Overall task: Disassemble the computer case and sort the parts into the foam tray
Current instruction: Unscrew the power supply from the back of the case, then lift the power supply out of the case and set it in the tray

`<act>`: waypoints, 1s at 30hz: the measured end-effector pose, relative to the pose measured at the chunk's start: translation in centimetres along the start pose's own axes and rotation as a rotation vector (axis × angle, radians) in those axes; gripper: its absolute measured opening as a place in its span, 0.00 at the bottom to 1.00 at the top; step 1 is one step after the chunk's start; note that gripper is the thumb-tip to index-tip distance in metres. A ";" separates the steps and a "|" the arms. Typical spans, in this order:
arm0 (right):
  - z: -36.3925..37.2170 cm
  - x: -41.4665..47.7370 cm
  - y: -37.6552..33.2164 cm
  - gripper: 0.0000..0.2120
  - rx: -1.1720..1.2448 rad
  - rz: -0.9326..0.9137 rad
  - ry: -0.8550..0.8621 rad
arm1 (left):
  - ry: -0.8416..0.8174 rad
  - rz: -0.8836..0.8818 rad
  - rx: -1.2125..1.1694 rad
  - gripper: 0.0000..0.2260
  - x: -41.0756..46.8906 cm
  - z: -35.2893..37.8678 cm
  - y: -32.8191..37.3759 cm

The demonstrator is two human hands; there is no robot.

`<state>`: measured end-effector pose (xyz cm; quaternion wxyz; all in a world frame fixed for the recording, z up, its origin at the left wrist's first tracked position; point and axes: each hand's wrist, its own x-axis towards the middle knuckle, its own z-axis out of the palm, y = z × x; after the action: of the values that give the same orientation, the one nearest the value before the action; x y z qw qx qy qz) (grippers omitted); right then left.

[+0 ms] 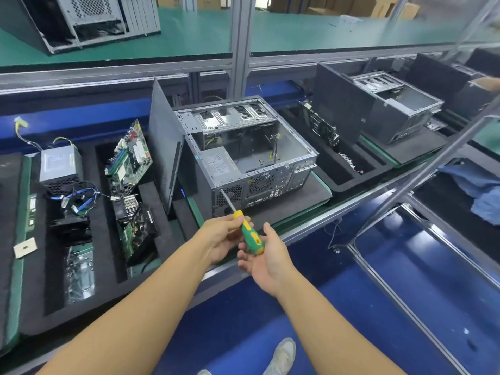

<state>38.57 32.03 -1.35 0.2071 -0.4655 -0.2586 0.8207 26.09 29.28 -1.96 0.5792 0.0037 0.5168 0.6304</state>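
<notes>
The computer case [243,158] sits mid-bench, rear toward the person, with a power supply [220,166] in its near-left corner. A side panel [162,147] stands on edge against its left side. Left of that lies the foam tray [35,266]: a motherboard [130,155] leans in one compartment, and a second power supply [61,165] with cables [78,198] lies in the compartment farther left. To the case's right lies another foam tray [338,180], then a second case [400,115]. Before the case, the screwdriver [249,234] lies between the left hand [224,236] and the right hand [266,255].

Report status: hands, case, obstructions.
Left hand grips screwdriver, right hand open at its handle. Tip at computer case rear panel; power supply not yet out. Nothing blocking the tip.
</notes>
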 end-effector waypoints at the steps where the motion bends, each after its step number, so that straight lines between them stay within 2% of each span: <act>1: 0.0 0.1 0.0 0.22 -0.023 0.005 0.018 | -0.017 -0.009 -0.012 0.09 -0.1 -0.2 0.1; 3: 0.1 0.4 0.2 0.18 -0.091 -0.047 0.049 | -0.047 -0.024 -0.006 0.11 -0.2 -0.2 0.3; 7: 0.2 0.8 1.0 0.05 -0.149 -0.195 0.039 | -0.048 0.016 0.105 0.07 -0.3 0.5 0.4; 9: 0.1 0.8 1.2 0.07 -0.132 -0.244 0.017 | 0.004 0.042 0.074 0.03 -0.2 0.5 0.1; 11: 0.2 0.9 1.2 0.10 -0.075 -0.238 0.008 | 0.022 0.043 0.003 0.05 0.0 0.4 0.0; 16: 0.1 1.0 0.3 0.18 0.014 -0.028 0.015 | -0.031 0.027 -0.106 0.12 0.2 0.0 0.0; 18: -0.1 1.3 0.2 0.14 -0.058 -0.077 0.015 | -0.030 0.029 -0.097 0.10 0.5 0.0 0.6; 21: -0.3 1.7 0.3 0.06 -0.189 -0.191 0.054 | 0.106 0.085 -0.111 0.06 2.0 0.3 2.5; 26: -0.5 1.6 0.3 0.12 -0.263 -0.265 0.065 | 0.250 0.035 -0.157 0.08 4.5 0.4 3.9; 30: -0.3 1.5 0.4 0.13 -0.351 -0.299 0.067 | 0.281 0.023 -0.223 0.08 5.2 0.5 3.7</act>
<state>38.10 32.68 -2.67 0.2508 -0.4776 -0.4563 0.7076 21.98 34.23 -2.35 0.4908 -0.1425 0.5196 0.6847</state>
